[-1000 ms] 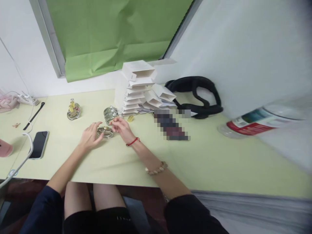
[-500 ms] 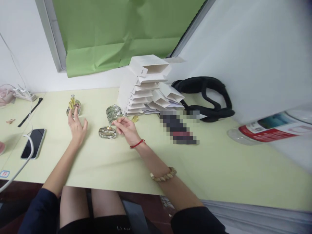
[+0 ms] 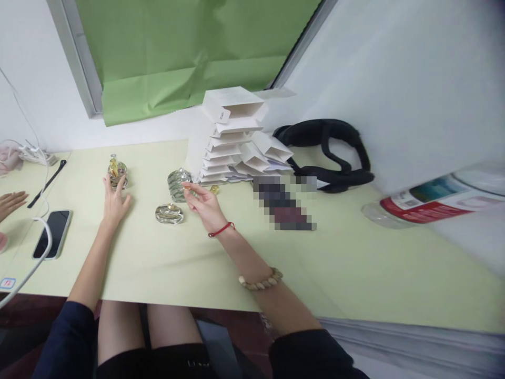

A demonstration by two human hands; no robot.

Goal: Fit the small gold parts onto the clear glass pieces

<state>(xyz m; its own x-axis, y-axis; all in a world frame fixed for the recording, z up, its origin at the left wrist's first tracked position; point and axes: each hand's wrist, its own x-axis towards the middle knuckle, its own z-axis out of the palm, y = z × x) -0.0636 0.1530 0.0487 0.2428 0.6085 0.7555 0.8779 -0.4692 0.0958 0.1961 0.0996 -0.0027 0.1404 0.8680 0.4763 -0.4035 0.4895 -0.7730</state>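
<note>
Presently: left hand [image 3: 113,201] flat, fingers spread, grasping nothing, fingertips at small glass bottle with gold cap [image 3: 117,174] standing at far left of table [image 3: 355,263]. Right hand [image 3: 205,205] loosely curled, pinching small gold piece, too small to identify. Flat glass bottle [image 3: 169,213] lies between hands, untouched; upright silvery bottle [image 3: 177,183] just behind. Nearby: stack of white boxes [image 3: 232,139], black strap [image 3: 327,152], phone [image 3: 52,233], cable [image 3: 29,268], another person's hand [image 3: 11,201] at left edge. Nothing blocks reach.
</note>
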